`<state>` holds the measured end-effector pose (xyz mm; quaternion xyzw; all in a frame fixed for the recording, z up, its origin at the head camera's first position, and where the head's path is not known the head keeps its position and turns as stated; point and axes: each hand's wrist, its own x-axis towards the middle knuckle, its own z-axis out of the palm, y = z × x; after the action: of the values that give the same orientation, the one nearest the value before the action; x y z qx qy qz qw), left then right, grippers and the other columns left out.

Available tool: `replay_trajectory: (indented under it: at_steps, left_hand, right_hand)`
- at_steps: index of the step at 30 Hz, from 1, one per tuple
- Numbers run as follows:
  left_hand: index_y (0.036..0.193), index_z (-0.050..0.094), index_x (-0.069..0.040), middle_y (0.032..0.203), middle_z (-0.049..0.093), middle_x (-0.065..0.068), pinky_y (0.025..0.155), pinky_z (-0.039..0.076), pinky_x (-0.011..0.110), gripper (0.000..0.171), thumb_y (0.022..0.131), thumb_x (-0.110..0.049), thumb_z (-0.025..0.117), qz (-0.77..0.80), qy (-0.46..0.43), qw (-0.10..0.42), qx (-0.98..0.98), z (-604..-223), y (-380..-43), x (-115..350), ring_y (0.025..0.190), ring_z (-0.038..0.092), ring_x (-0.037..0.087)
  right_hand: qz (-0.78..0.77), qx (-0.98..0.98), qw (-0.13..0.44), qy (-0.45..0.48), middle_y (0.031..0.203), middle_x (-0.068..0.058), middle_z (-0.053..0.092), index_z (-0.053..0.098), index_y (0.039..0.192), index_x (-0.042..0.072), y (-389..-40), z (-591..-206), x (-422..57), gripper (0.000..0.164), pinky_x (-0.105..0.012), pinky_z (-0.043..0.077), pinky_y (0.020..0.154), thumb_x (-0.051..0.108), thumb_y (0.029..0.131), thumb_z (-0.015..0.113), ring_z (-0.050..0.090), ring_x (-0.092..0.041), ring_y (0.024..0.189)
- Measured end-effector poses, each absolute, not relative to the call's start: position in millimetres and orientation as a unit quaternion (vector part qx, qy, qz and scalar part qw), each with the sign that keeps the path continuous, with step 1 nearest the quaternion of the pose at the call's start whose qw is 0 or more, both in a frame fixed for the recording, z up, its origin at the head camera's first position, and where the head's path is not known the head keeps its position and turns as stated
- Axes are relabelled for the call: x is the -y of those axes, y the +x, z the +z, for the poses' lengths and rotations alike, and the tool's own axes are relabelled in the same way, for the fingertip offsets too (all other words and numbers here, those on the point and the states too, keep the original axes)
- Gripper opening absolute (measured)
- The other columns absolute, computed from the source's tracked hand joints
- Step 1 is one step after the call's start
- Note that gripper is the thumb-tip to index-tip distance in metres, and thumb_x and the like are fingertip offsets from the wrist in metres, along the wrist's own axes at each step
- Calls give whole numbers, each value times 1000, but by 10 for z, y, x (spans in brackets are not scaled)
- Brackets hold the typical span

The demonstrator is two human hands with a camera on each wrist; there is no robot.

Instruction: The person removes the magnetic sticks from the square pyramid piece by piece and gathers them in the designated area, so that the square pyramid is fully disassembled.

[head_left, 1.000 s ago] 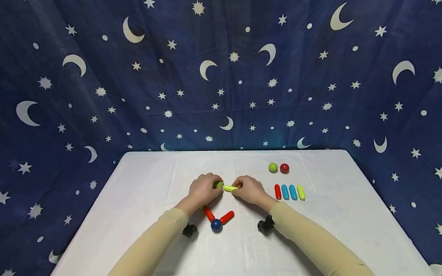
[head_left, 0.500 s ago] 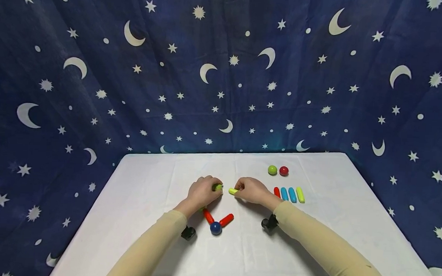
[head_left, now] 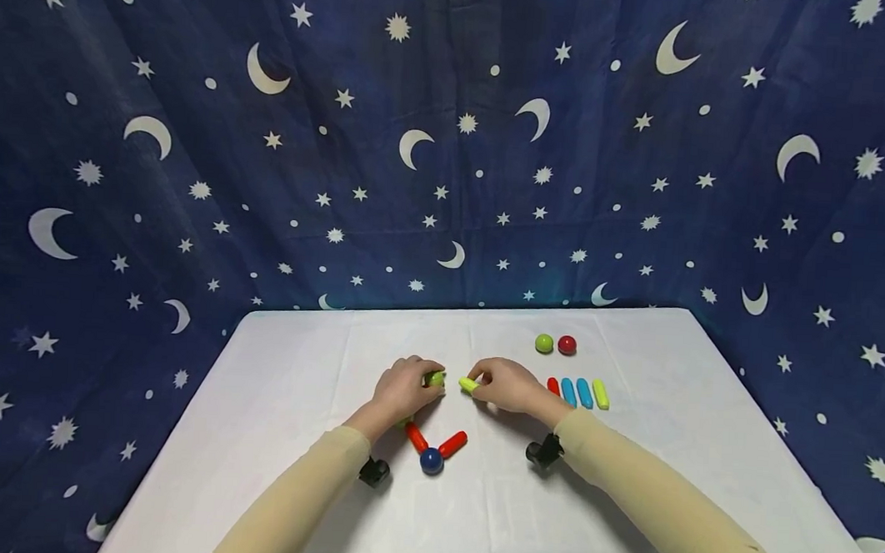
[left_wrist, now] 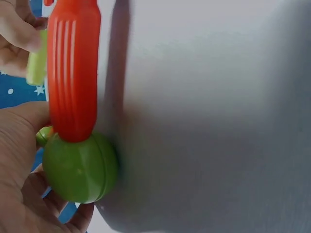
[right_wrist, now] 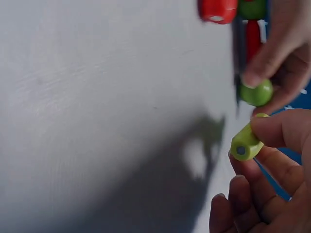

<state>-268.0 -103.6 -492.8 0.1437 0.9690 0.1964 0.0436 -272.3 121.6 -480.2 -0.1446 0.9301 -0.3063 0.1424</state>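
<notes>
My left hand (head_left: 405, 387) pinches a green ball (right_wrist: 257, 93) between thumb and fingers. A red magnetic rod (right_wrist: 252, 39) runs from that ball back under the hand to a second green ball (left_wrist: 80, 167). From there another red rod (head_left: 416, 437) leads to a dark blue ball (head_left: 431, 460), and a further red rod (head_left: 453, 444) sticks out from the blue ball to the right. My right hand (head_left: 508, 384) pinches a yellow-green rod (right_wrist: 246, 144), its grey end facing the wrist camera. A small gap separates this rod from the pinched ball.
Behind the right forearm lie a red rod (head_left: 553, 386), two blue rods (head_left: 584, 393) and a yellow-green rod (head_left: 601, 394) in a row. Further back sit a loose green ball (head_left: 544, 344) and a red ball (head_left: 567, 345). A starry curtain (head_left: 449, 143) hangs behind the white table (head_left: 295, 361).
The right hand has drawn the yellow-green rod a little to the right, away from the pinched green ball, and turned it slightly. The left hand keeps its hold on the ball.
</notes>
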Motion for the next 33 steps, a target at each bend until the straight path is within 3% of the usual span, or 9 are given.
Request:
replay_trajectory:
  at_steps: [6,11,18,24,33]
  left_hand:
    - [138,67,-22,120,64,8,87,50,42,46,93,-31,76,208,155,61,-964,-4907,-2667,1046,102,56,25]
    - [140,64,-19,116,65,8,87,50,42,49,93,-31,76,210,154,59,-964,-4917,-2652,1046,101,56,25]
    - [124,63,-4,103,62,7,87,50,41,47,88,-29,82,256,109,55,-959,-4904,-2669,1052,96,54,25]
    - [120,65,-6,99,61,4,86,49,40,43,89,-31,81,248,107,49,-962,-4943,-2663,1093,94,53,24]
    - [119,66,-6,97,63,4,85,49,41,42,89,-32,80,254,117,56,-958,-4917,-2665,1067,93,53,24]
  right_hand:
    - [-398,-899,126,-135,90,-3,62,72,117,10,-2631,-4634,-1596,28,-31,44,61,19,91,72,54,-19,72]
    - [-441,-884,119,-104,93,-7,65,68,122,1,-2587,-4534,-2088,35,-33,46,65,19,92,71,59,-30,81]
    - [-420,-902,97,-22,103,-11,62,61,128,-4,-2549,-4437,-2792,45,-36,48,78,27,95,69,55,-26,93]
    - [-409,-907,97,9,106,-13,63,58,128,-8,-2461,-4495,-3217,49,-40,51,77,26,95,69,58,-27,91]
    - [-429,-893,129,52,96,-12,62,56,127,-8,-2330,-4732,-3509,45,-39,51,68,24,97,67,58,-26,82]
